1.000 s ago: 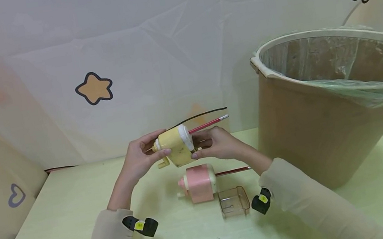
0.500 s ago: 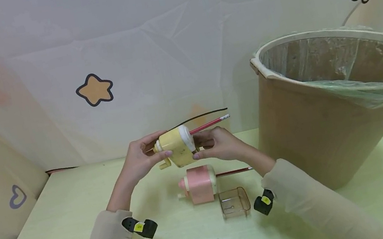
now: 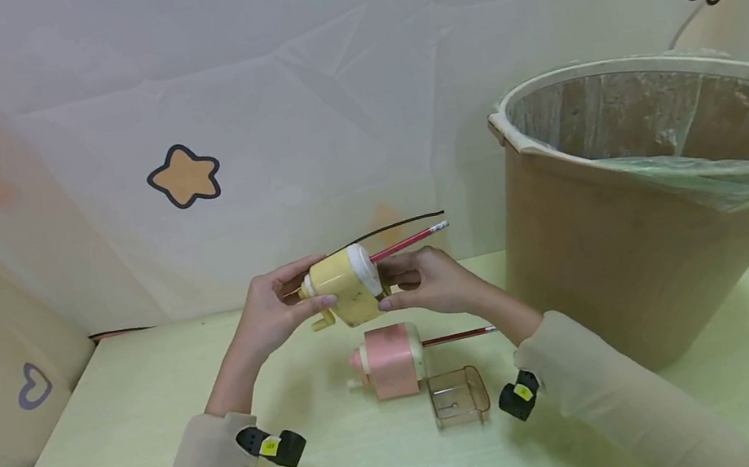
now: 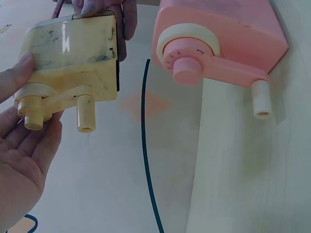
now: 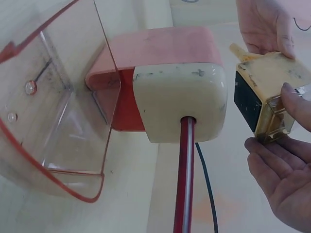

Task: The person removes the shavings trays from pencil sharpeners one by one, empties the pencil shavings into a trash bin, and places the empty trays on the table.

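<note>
Far left on my head feed, an orange star (image 3: 184,176) shows on the backdrop. Right of it, the left hand (image 3: 268,309) grips the yellow sharpener (image 3: 348,287) at its crank end, thumb on the near side, fingers wrapped behind. That sharpener is up off the table (image 3: 122,457), beyond the pink one, tilted so its upper pencil (image 3: 409,242) slopes up to the right. I judge it fairly light, hard and stiff, its glossy shell a little slippery; I'd hold it round the body, clear of the loose crank and the pencil.

Nearer me, the pink sharpener (image 3: 392,361) lies on the table, a lower pencil (image 3: 458,335) sticking out rightward. The right hand (image 3: 431,282) pinches the yellow sharpener's right end, thumb near, fingers curled far side, at the clear drawer (image 5: 279,119). That plastic looks thin and brittle to me, so a light pinch on its sides suits. Below that hand, a clear box (image 3: 458,397) sits just beside the pink sharpener. Far right stands a lined bin (image 3: 588,264).
</note>
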